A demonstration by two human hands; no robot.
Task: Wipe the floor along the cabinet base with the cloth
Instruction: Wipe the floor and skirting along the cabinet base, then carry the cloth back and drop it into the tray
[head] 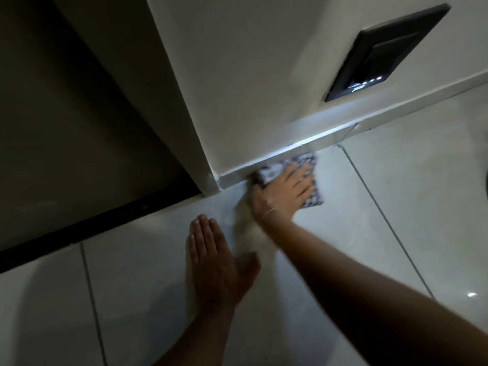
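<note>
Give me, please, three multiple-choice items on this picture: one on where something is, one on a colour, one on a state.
1. Where is the cloth?
A. against the cabinet base
B. on the dark panel
C. under the left hand

2. What is the cloth's pattern?
A. plain red
B. dark blue and white
C. plain green

3. How is the left hand?
A. fisted
B. flat on the floor
C. gripping the cloth

A: it lies at the base strip, under the right hand.
B: checks show.
B: fingers extended, empty.
</note>
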